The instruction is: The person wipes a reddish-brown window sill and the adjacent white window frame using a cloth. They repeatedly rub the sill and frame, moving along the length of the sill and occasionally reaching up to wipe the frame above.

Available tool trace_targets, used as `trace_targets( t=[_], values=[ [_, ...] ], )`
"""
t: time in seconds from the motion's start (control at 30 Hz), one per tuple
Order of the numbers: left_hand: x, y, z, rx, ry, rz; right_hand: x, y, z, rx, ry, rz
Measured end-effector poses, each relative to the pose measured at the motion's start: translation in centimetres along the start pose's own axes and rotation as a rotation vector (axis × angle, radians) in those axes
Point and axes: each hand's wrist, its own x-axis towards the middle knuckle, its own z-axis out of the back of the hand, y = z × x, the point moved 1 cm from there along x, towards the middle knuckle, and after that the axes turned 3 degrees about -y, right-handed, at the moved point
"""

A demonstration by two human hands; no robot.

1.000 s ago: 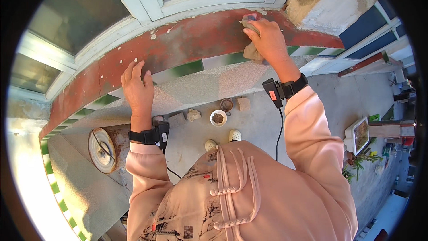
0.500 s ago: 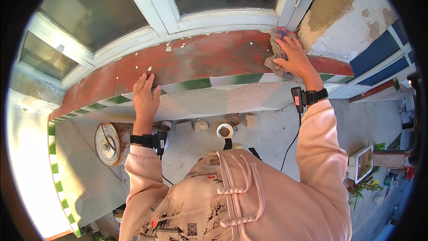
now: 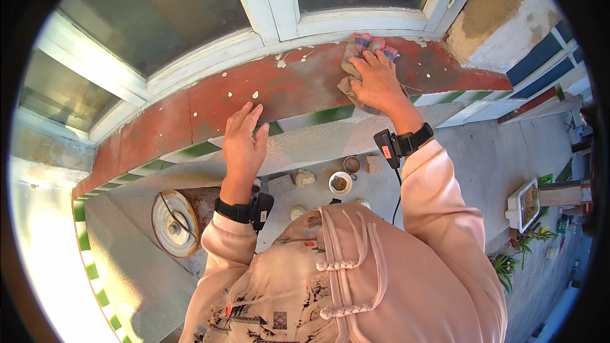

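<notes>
Your right hand (image 3: 376,82) lay flat on a crumpled cloth (image 3: 357,63), fingers (image 3: 367,63) spread loosely and pressing it down rather than gripping it. The cloth sat on the red window sill (image 3: 190,114), close under the white window frame (image 3: 279,19) and toward the sill's right end, near the patchy plaster wall (image 3: 495,6). Your left hand (image 3: 244,146) rested with its palm on the sill's front edge, fingers (image 3: 244,117) straight and nearly together, holding nothing (only bracing). The 2 hands were well apart, with bare red sill, dotted with white specks, between them. A green-and-white striped band (image 3: 318,116) ran along the front edge under both hands. Below on the floor stood a rusty metal drum (image 3: 178,222) by your left wrist and several small pots (image 3: 340,183) between your forearms. To the right, the floor lay open up to a white planter tray (image 3: 524,203).
</notes>
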Motion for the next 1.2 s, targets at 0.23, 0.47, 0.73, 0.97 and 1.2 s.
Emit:
trace_targets(
  t=[0.23, 0.47, 0.73, 0.97, 1.2],
  values=[
    [0.8, 7.8, 6.1, 0.124, -0.211, 0.033, 2.3, 15.9, -2.5, 0.076, 0.173, 0.264],
    [1.2, 13.0, 7.1, 0.142, -0.307, 0.121, 1.8, 19.6, -3.4, 0.139, 0.084, 0.43],
    [1.2, 14.2, 5.9, 0.268, -0.282, 0.149, 2.0, 9.4, -0.5, -0.128, 0.076, 0.075],
    [1.2, 14.2, 5.7, 0.327, -0.283, 0.148, 2.4, -6.0, 4.3, -0.306, 0.191, -0.342],
    [1.3, 13.9, 5.6, 0.364, -0.233, 0.135, 1.7, -10.0, 4.1, -0.353, 0.172, -0.515]
  ],
)
